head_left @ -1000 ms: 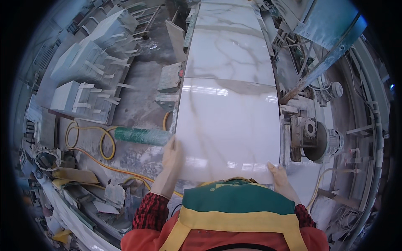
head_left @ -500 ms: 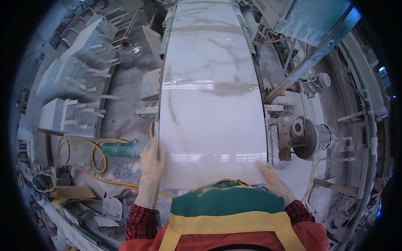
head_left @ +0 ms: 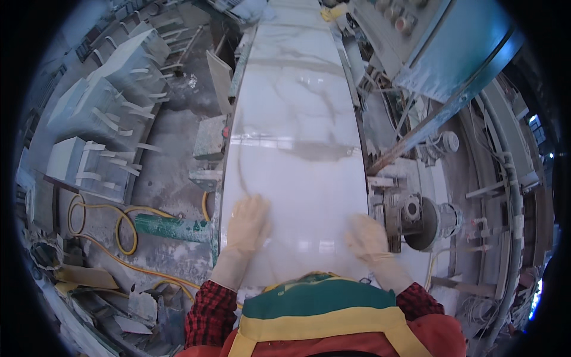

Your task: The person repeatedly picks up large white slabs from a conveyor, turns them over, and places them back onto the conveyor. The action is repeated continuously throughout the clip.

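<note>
Two cream-gloved hands work over one glossy, white marble-patterned slab (head_left: 297, 202) at the near end of a long machine bed. The left hand (head_left: 248, 221) lies palm down on the slab near its left edge, the grip spread nearly flat and closed around nothing. The right hand (head_left: 366, 238), blurred, is at the slab's right edge, fingers slightly bent; whether its grip has hold of that edge cannot be told. More veined white surface stretches away beyond the slab, though the number of pieces cannot be counted surely.

Two red-and-black checked sleeves (head_left: 209, 312) flank one green apron (head_left: 321, 297) with yellow trim. To the right of the bed stand two electric motors (head_left: 449, 219), one near the slab and one farther off, below a single slanted post (head_left: 440, 128) and a blue panel (head_left: 455, 56).

On the left, three pale stacks (head_left: 65, 159) bound with white straps sit in a row. One green cylinder (head_left: 172, 228) lies beside the bed near a looped yellow hose (head_left: 135, 235). One grey-green box (head_left: 209, 138) bears a red knob (head_left: 225, 132). At far left is one round-rimmed, bucket-like vessel (head_left: 46, 254), its contents too dim to tell.
</note>
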Action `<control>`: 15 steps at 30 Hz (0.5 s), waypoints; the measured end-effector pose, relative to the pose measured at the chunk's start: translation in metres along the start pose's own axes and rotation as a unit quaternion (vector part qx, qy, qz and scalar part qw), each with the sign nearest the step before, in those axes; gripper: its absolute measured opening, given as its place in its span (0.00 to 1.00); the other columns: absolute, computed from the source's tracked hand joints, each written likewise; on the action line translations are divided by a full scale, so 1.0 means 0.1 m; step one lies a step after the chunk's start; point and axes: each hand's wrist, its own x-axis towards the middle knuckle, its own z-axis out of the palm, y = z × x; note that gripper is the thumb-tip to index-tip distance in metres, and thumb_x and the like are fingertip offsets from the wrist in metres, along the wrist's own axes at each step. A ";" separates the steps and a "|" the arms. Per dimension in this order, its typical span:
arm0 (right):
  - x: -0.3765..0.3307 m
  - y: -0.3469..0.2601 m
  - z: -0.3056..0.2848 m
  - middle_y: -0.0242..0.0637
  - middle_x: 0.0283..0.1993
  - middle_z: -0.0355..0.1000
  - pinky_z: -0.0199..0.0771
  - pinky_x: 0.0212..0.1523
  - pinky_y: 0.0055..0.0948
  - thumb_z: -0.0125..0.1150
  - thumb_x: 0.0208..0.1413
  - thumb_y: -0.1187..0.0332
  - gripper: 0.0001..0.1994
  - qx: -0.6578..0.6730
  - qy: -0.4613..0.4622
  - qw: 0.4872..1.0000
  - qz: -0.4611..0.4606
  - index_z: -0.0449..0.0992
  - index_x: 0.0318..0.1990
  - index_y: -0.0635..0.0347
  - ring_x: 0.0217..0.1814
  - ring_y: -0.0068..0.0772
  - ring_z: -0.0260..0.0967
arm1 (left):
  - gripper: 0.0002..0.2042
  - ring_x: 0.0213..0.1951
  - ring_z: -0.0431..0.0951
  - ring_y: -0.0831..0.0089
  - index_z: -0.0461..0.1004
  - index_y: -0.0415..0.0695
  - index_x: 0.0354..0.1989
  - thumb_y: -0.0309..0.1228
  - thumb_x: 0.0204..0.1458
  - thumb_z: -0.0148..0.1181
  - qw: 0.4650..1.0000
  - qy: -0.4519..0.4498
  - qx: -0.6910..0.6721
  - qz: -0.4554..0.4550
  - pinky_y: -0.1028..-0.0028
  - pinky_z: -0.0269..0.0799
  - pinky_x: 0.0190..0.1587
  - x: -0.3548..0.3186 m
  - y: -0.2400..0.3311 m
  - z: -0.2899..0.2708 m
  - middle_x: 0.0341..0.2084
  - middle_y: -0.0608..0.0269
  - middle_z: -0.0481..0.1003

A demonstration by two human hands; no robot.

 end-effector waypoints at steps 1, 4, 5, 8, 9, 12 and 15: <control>0.05 0.13 0.39 0.60 0.66 0.76 0.65 0.77 0.54 0.66 0.63 0.53 0.33 -0.064 0.121 0.983 -0.126 0.73 0.70 0.65 0.75 0.62 0.68 | 0.27 0.67 0.68 0.36 0.73 0.42 0.67 0.35 0.60 0.66 1.000 0.001 -0.004 0.002 0.43 0.61 0.73 0.01 -0.01 0.04 0.67 0.41 0.70; 0.41 -0.06 0.79 0.63 0.81 0.57 0.49 0.84 0.59 0.61 0.66 0.50 0.39 -0.059 0.103 0.986 -0.115 0.63 0.77 0.68 0.84 0.68 0.53 | 0.26 0.67 0.69 0.36 0.74 0.42 0.66 0.35 0.59 0.66 1.000 0.004 -0.030 -0.002 0.44 0.61 0.72 0.02 -0.04 0.04 0.67 0.42 0.71; 0.52 -0.11 0.79 0.64 0.81 0.56 0.47 0.85 0.59 0.60 0.67 0.50 0.39 -0.057 0.091 0.988 -0.112 0.62 0.78 0.67 0.84 0.68 0.51 | 0.26 0.67 0.69 0.36 0.74 0.42 0.66 0.35 0.59 0.66 0.999 0.008 -0.037 -0.006 0.44 0.62 0.72 0.02 -0.06 0.03 0.67 0.42 0.71; 0.72 -0.18 0.79 0.64 0.82 0.54 0.42 0.86 0.58 0.58 0.68 0.49 0.39 -0.061 0.073 0.989 -0.109 0.61 0.78 0.68 0.86 0.66 0.49 | 0.26 0.67 0.70 0.38 0.74 0.42 0.66 0.35 0.59 0.66 0.999 0.044 -0.019 0.004 0.45 0.63 0.71 -0.06 -0.09 0.10 0.66 0.44 0.72; 0.77 -0.17 0.81 0.64 0.82 0.55 0.42 0.87 0.57 0.56 0.69 0.47 0.40 -0.069 0.079 0.988 -0.114 0.61 0.78 0.69 0.86 0.65 0.50 | 0.25 0.65 0.70 0.39 0.75 0.42 0.64 0.35 0.59 0.65 0.997 0.071 -0.005 0.013 0.46 0.64 0.70 -0.05 -0.14 0.09 0.65 0.44 0.73; 0.70 -0.15 1.00 0.64 0.81 0.58 0.43 0.87 0.56 0.54 0.70 0.46 0.40 -0.106 0.081 0.980 -0.146 0.62 0.77 0.70 0.85 0.63 0.51 | 0.22 0.61 0.73 0.41 0.76 0.41 0.61 0.34 0.59 0.63 0.994 0.104 0.005 0.013 0.48 0.67 0.65 -0.16 -0.07 0.10 0.61 0.45 0.75; 0.60 -0.69 1.03 0.63 0.79 0.61 0.45 0.86 0.54 0.53 0.70 0.47 0.38 -0.096 0.033 0.970 -0.221 0.64 0.76 0.70 0.85 0.62 0.53 | 0.19 0.58 0.73 0.41 0.77 0.42 0.59 0.33 0.60 0.62 0.994 0.105 0.030 -0.023 0.48 0.68 0.62 -0.53 0.03 -0.14 0.57 0.46 0.75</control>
